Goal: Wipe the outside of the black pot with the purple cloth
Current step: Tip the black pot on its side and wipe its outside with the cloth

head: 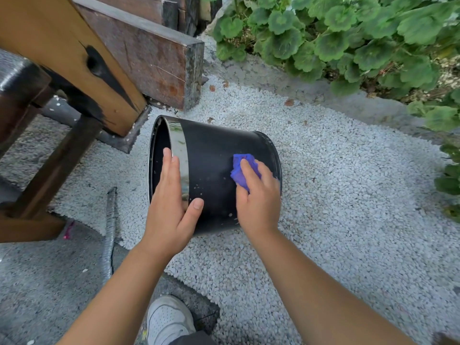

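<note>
The black pot (pixel 211 155) lies on its side on white gravel, its open mouth facing left and a shiny silver band around the rim. My left hand (pixel 171 205) rests flat on the rim end, fingers over the band, thumb on the black wall. My right hand (pixel 258 197) presses the bunched purple cloth (pixel 240 168) against the pot's black wall near its base end. Small white specks dot the lower wall between my hands.
A slanted wooden beam (pixel 74 58) and brown planks (pixel 154 53) stand close behind the pot's mouth. A grey corrugated hose (pixel 110 227) lies to the left. Green plants (pixel 348 38) border the gravel (pixel 348 195) at the back right. My white shoe (pixel 166 319) is below.
</note>
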Tool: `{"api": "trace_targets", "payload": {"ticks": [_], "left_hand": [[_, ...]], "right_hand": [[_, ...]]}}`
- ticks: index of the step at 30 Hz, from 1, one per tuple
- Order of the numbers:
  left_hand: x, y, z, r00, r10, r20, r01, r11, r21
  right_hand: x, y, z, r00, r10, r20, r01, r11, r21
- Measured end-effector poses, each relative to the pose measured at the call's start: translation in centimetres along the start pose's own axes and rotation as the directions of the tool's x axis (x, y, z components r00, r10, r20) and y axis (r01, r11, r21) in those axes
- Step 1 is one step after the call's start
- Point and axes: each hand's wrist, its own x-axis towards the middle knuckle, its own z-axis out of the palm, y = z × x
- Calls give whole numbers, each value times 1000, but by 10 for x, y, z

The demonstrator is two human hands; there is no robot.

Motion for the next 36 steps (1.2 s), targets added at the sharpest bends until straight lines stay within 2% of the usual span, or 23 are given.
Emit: {"api": "trace_targets", "payload": {"ticks": [5,8,10,12,13,16,18,20,23,26,28,36], "left_hand": [[6,8,3,1000,12,18,-12,1000,10],[10,15,6,999,22,45,-22,1000,-2],[12,19,8,997,46,63,-45,999,-10],[13,22,10,996,60,72,-59,998,-16],[13,22,9,995,61,73,-60,998,-18],[13,21,8,996,58,71,-55,998,-35],[14,18,8,995,66,68,-61,995,-77],[15,17,9,994,78,72,-65,985,-162],[17,14,9,994,55,93,-24,952,-305],[16,10,7,994,71,86,-38,939,-342],[16,8,3,994,72,83,-46,957,-286],[8,-2,-6,993,-10,115,27,988,-150]], "right_hand": [[14,53,-9,965,252,65,-249,967,-62],[14,75,-15,947,309,87,-304,950,-67],[18,77,-20,913,399,82,-402,915,29],[26,67,-25,851,524,47,-523,834,178],[30,56,-26,835,549,27,-540,810,229],[36,3,-25,889,457,22,-435,831,348],[29,-39,-22,954,300,-19,-271,886,376],[14,-70,-16,987,159,-25,-138,919,370],[-6,-86,-9,996,77,41,-86,946,313],[-9,-72,-4,999,-26,18,23,990,142],[-5,-55,-1,1000,-26,2,26,997,71],[7,21,2,974,226,26,-225,974,-32]]}}
